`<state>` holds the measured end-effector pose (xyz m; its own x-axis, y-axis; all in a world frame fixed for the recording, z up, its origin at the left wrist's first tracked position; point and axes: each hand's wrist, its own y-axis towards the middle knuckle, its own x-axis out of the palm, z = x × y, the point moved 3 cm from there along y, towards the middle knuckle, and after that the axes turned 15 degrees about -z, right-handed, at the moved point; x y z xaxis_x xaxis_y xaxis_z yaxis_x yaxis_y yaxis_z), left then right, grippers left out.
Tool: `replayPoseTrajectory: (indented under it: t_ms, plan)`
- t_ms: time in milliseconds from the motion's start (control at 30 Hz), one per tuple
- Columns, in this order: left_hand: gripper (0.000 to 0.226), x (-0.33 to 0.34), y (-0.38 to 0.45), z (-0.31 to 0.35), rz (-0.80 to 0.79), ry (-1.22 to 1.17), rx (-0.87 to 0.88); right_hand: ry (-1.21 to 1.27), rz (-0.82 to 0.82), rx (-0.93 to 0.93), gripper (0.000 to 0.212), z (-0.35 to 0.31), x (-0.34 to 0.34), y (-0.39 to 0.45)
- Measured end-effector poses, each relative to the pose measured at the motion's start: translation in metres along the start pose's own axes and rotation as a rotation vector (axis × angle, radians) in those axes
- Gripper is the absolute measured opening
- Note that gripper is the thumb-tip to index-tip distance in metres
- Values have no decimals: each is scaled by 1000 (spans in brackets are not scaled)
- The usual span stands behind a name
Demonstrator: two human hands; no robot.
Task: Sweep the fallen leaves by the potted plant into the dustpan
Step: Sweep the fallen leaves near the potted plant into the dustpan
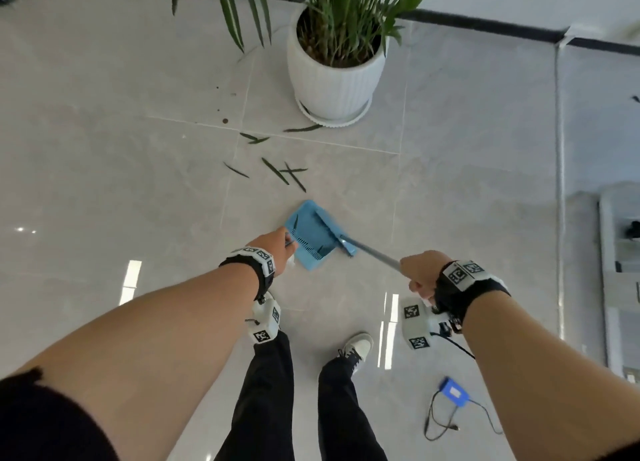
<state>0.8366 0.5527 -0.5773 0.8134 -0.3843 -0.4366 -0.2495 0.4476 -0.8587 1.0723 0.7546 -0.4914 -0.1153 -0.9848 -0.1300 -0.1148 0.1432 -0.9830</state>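
Observation:
A blue dustpan (309, 233) lies on the tiled floor in front of my feet, with a couple of dark leaves inside it. My left hand (276, 248) is shut on the dustpan's handle at its near left side. My right hand (421, 272) grips the metal handle of a blue broom (334, 232), whose head rests along the dustpan's right edge. Several thin green leaves (275, 171) lie scattered on the floor between the dustpan and the white ribbed pot (332, 84) of the plant; one leaf (303, 128) lies right by the pot's saucer.
A wall with a black skirting (485, 27) runs behind the plant. A white pipe (558, 183) runs along the floor at the right, beside a white cabinet (620, 270). A blue device with a cable (454, 394) lies by my right foot. Small brown specks (225, 121) dot the floor left of the pot.

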Motion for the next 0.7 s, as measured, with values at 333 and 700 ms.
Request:
replayPoseTrajectory:
  t_ms: [333,700]
  plan:
    - [32,-46,-23,-98,149,-251,-101,-268,117,-143,42,-57,33,12]
    - [37,-109,7,-182,24,-92,-120,-446,143,-44,35,-127,74,56]
